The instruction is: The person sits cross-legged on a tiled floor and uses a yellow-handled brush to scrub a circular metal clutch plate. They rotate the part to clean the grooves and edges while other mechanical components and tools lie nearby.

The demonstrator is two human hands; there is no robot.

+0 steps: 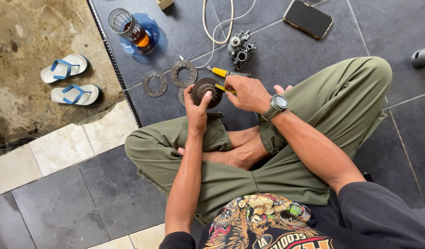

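I sit cross-legged on dark floor tiles. My left hand (pixel 196 107) grips a round dark metal clutch part (pixel 206 91) by its lower edge, held up in front of my knees. My right hand (pixel 247 93), with a watch on the wrist, holds a yellow-handled tool (pixel 220 87) whose tip touches the centre of that part. Two toothed ring plates (pixel 184 73) (pixel 155 83) lie flat on the tile just beyond, and a third peeks out from behind the held part.
A second yellow-handled tool (pixel 224 72) lies by a small metal carburettor-like casting (pixel 240 48). A glass of brown drink on a blue saucer (pixel 135 31), a white cable (pixel 218 20), a phone (pixel 308 18) and two sandals (pixel 69 79) on the lower concrete lie around.
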